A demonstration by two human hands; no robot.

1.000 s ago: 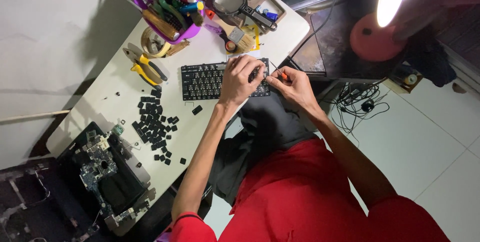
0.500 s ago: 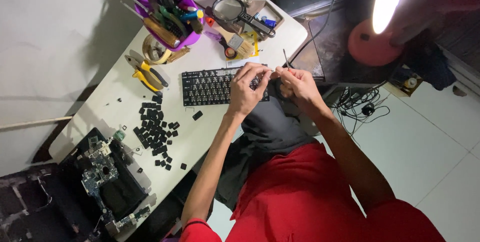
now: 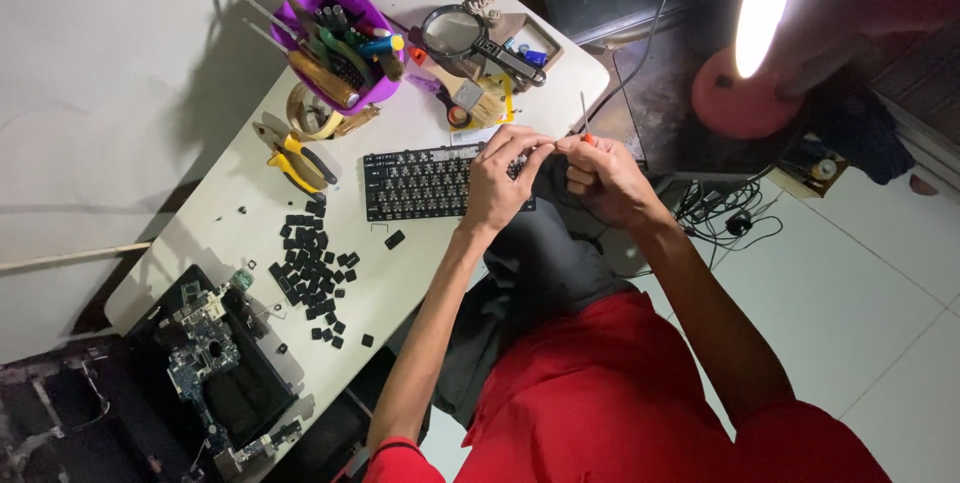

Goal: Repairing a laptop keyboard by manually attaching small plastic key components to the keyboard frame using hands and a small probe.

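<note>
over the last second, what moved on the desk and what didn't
Both hands shifted slightly. The left hand lifted its fingers off the keyboard toward the right hand, so they now meet above the keyboard's right end. The right hand still grips the orange-handled screwdriver, its shaft pointing up. The loose keycaps, pliers, purple tool cup and opened laptop lie as before.

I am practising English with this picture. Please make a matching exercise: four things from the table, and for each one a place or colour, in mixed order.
Things:
1. tool cup
2. loose keycaps
3. pliers
4. keyboard

Descriptions:
a. yellow handles
b. under the left hand
c. purple, full of tools
d. black heap on the bare table

Pairs: 1-c, 2-d, 3-a, 4-b
</note>
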